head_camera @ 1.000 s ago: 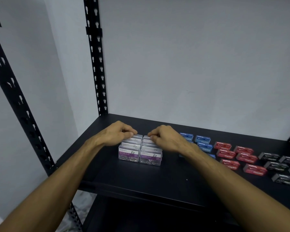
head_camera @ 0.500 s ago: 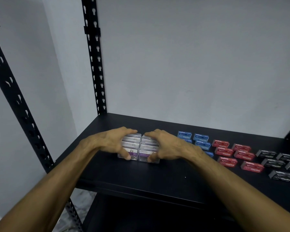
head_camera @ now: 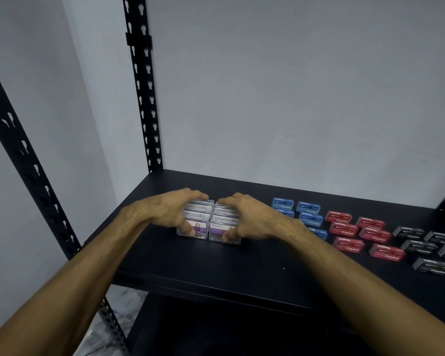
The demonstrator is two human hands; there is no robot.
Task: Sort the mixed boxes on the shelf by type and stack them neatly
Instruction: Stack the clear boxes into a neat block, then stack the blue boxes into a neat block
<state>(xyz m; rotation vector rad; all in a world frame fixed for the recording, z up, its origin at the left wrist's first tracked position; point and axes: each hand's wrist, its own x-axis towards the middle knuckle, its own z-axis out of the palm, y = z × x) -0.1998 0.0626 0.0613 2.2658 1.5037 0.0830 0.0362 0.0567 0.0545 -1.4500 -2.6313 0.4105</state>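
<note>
Two side-by-side rows of clear paper clip boxes (head_camera: 208, 219) with purple labels stand on the black shelf (head_camera: 242, 265), left of centre. My left hand (head_camera: 170, 210) wraps the left row, fingers over the far end and thumb on the near box. My right hand (head_camera: 252, 218) clasps the right row the same way. Blue staple boxes (head_camera: 309, 214) lie to the right, then red staple boxes (head_camera: 357, 233), then black staple boxes (head_camera: 427, 249) at the far right.
A perforated black upright (head_camera: 141, 86) stands at the shelf's back left corner, another upright (head_camera: 23, 155) at the front left. A grey wall (head_camera: 293, 98) closes the back. A lower shelf shows dimly beneath.
My hands slid from the far tops of the paper clip rows to a clasp around them, thumbs now at the near boxes. The view shifted slightly.
</note>
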